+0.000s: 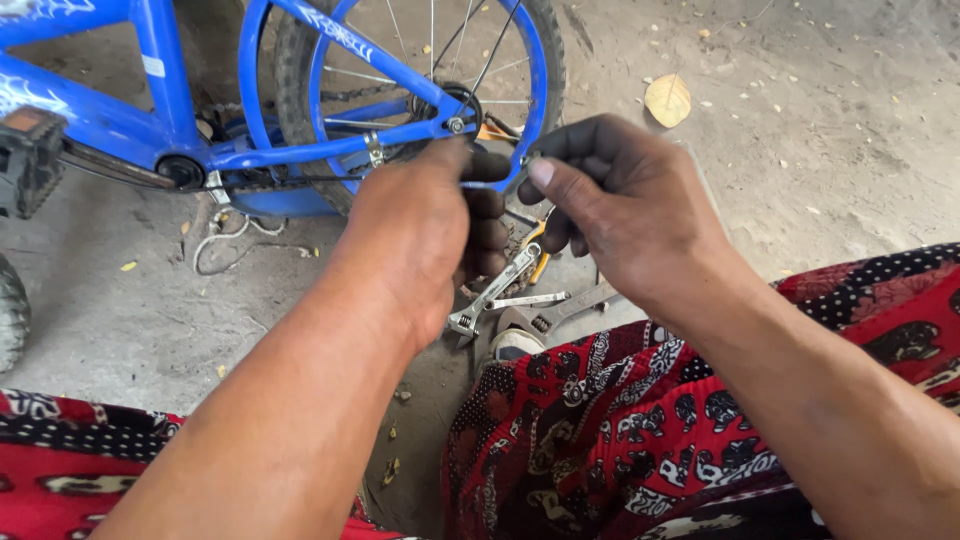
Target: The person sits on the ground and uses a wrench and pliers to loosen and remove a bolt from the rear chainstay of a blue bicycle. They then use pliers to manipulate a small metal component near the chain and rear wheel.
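Spoke (497, 178) pinched between your left hand (415, 235) and right hand (620, 215), both closed on it just before the rear wheel (420, 80): loosening either pinch likely drops it onto the wrenches (495, 295) below.

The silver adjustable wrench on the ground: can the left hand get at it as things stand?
Probably yes. The silver adjustable wrench lies just below the left hand, with nothing on top of it. But the left fingers are pinching a small part together with the right hand, so they would need freeing first.
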